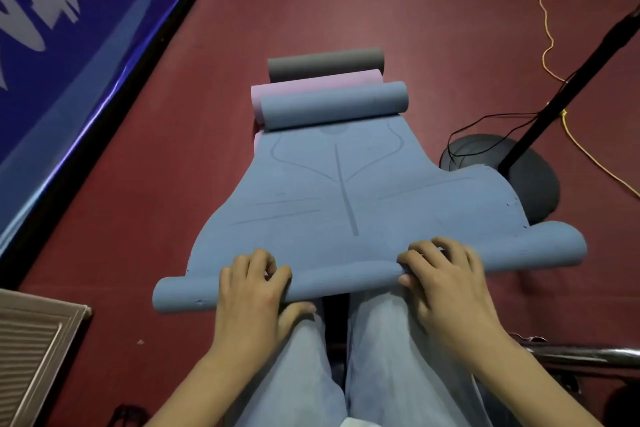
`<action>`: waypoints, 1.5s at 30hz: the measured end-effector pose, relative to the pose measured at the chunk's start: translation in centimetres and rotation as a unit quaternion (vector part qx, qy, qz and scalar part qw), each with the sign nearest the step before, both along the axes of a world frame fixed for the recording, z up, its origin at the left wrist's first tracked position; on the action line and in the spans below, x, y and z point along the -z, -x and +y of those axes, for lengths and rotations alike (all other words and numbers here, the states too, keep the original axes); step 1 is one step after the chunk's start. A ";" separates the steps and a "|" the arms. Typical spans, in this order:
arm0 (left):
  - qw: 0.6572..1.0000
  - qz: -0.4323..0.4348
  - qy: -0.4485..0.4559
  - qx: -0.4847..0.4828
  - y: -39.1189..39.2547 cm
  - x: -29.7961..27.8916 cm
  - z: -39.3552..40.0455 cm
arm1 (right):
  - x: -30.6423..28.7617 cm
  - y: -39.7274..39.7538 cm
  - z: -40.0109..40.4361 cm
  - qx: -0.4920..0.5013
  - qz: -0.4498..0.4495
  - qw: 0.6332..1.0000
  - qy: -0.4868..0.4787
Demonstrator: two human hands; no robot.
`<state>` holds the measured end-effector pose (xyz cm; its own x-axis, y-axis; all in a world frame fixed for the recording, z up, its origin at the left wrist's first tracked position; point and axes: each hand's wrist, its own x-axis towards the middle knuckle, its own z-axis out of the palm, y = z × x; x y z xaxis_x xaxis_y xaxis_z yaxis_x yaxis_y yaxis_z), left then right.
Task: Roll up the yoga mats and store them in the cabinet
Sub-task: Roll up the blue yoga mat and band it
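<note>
The blue mat (346, 198) lies on the red floor (145, 184), both its ends rolled. On its near roll, the left hand (254, 288) curls its fingers (259, 262) over the top; right of it, the right hand (446, 277) grips likewise. Beyond the mat's far roll lie a pink roll (311, 87) and a grey roll (325, 63); a fan base (533, 187) sits right.

From my remote seat I see both forearms bare from the lower edge of the head view up to the wrists, with no sleeve, watch or band on either. The left hand (254, 282) and right hand (445, 279) wear no gloves or rings, and the fingernails look short and unpainted. Both legs are covered by loose, pale blue-grey trousers (391, 367) of soft cloth with long lengthwise folds, a dark gap between them.
</note>
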<state>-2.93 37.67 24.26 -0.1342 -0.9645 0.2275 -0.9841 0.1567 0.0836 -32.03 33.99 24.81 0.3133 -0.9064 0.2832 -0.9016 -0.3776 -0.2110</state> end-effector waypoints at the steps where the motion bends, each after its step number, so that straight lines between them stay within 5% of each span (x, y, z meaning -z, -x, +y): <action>1: 1.000 0.009 0.011 0.004 -0.2 0.2 -0.1 | 0.1 0.1 0.0 0.000 0.000 1.000 -0.006; 7: 0.998 0.032 0.013 0.045 -0.7 0.2 -1.8 | -0.2 0.1 -2.0 0.008 -0.011 0.998 -0.058; 11: 0.987 0.135 -0.079 0.022 -1.9 -0.3 -3.9 | -1.2 -0.3 -3.8 0.012 0.000 0.992 -0.127; 17: 0.970 0.145 -0.194 -0.003 -2.5 -1.3 -6.5 | -2.5 -0.4 -5.7 -0.006 -0.001 0.981 -0.192; 32: 0.960 0.140 -0.239 0.031 -1.8 -2.7 1.2 | -1.9 3.7 5.4 -0.070 -0.066 0.985 -0.142; 39: 0.973 0.131 -0.191 0.004 -1.3 -1.2 1.4 | -0.2 2.4 5.9 0.012 -0.013 0.998 -0.065; 45: 0.987 0.145 -0.060 0.031 -0.6 0.0 1.9 | -0.7 2.3 3.1 -0.034 0.011 0.996 -0.082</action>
